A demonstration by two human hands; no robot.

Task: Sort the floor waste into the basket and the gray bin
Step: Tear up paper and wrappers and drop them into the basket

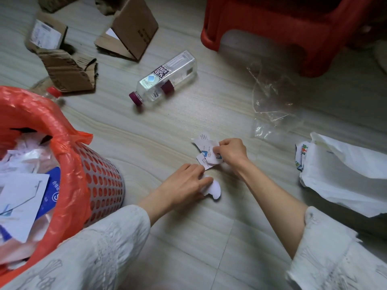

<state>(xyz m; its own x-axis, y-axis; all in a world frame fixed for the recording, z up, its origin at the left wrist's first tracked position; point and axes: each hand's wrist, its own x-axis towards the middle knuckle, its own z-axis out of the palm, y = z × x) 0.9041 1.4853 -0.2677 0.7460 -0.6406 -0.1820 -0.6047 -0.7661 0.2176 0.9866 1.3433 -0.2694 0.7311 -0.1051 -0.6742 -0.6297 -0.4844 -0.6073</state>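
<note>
Torn white paper scraps (pixel 206 150) with blue print lie on the floor in the middle. My right hand (pixel 230 150) pinches a bunch of them. My left hand (pixel 186 183) lies lower left of it, its fingers on a plain white scrap (pixel 213 189) that sticks out beyond the fingertips. At the left stands the grey perforated basket (pixel 104 181) lined with an orange bag (pixel 62 135), filled with paper and plastic. The gray bin is not in view.
Two clear bottles with purple caps (pixel 167 78) lie on the floor beyond the scraps. Torn cardboard pieces (pixel 69 70) and an open box (pixel 129 32) lie at the back left. Clear plastic film (pixel 272 101), a white plastic bag (pixel 339 176) and a red stool (pixel 293 32) are on the right.
</note>
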